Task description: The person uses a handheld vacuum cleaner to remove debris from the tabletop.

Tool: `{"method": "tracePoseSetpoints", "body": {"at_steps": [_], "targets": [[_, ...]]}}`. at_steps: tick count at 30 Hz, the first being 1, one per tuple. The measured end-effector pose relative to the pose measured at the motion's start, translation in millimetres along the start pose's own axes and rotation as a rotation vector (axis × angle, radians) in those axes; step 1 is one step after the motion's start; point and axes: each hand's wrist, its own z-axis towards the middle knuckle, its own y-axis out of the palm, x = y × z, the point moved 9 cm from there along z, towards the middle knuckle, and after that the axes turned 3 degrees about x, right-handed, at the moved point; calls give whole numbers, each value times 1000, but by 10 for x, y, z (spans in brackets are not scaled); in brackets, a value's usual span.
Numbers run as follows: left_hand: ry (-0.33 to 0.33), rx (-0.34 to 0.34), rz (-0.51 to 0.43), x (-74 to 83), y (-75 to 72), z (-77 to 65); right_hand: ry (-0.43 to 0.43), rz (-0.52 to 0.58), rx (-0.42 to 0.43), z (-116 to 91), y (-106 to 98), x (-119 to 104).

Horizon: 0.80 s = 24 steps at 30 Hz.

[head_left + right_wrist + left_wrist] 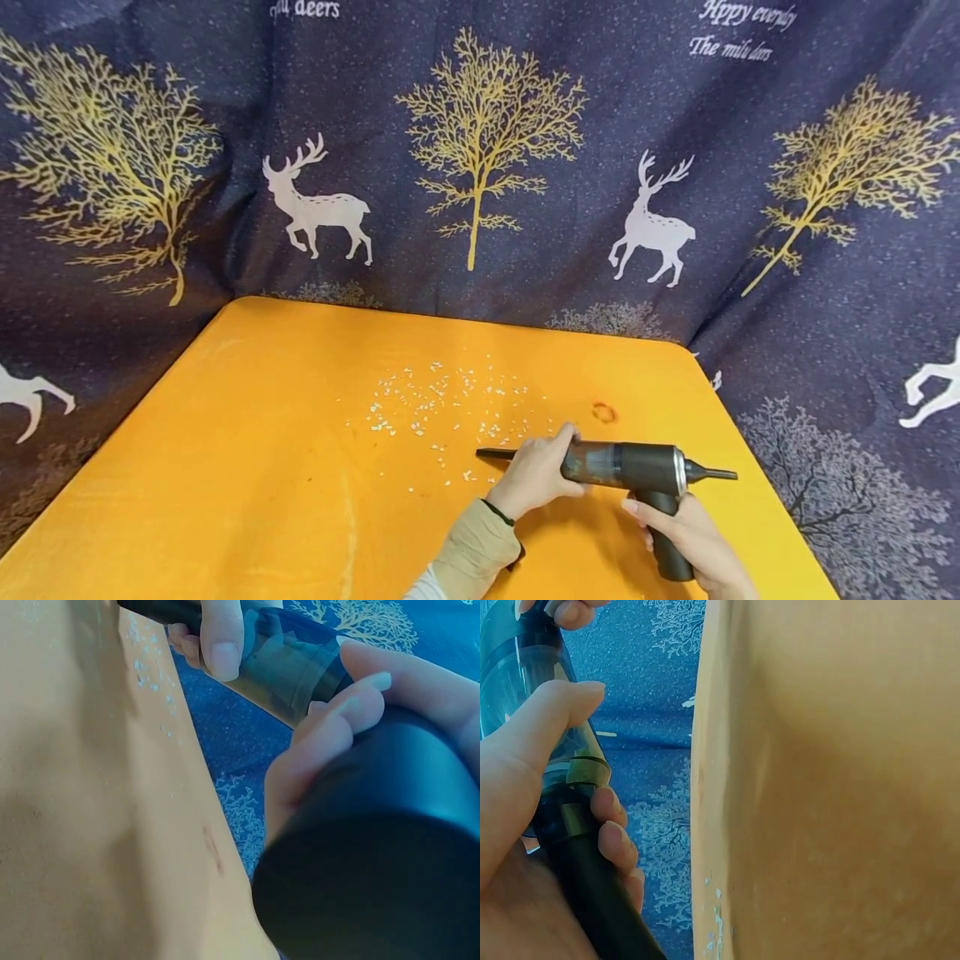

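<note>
A black handheld vacuum cleaner (649, 467) with a clear dust cup (525, 671) is held just above the orange table, its flat nozzle (493, 454) pointing left. My left hand (534, 475) wraps round the front end, where the nozzle meets the cup; in the left wrist view the thumb lies along the cup and the fingers curl round from the other side. Round the handle (670, 557) my right hand (697, 537) is curled. Small white scraps (431, 400) lie scattered beyond and to the left of the nozzle.
The orange tabletop (225, 450) has a reddish ring mark (603, 412) towards the right. A dark blue cloth (420, 225) with deer and trees printed on it hangs behind the table and along both sides. Another thin black tip (716, 474) sticks out of the vacuum's rear.
</note>
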Motion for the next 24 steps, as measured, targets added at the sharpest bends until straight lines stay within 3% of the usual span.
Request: {"method": "tracePoseSetpoints", "body": {"at_steps": [8, 15, 24], "targets": [[-21, 8, -5, -62, -38, 7, -23, 17, -5, 25, 60, -52], [-54, 24, 21, -112, -50, 21, -21, 16, 47, 39, 76, -77], [-67, 37, -13, -183, -63, 13, -45, 36, 110, 79, 114, -85]]}}
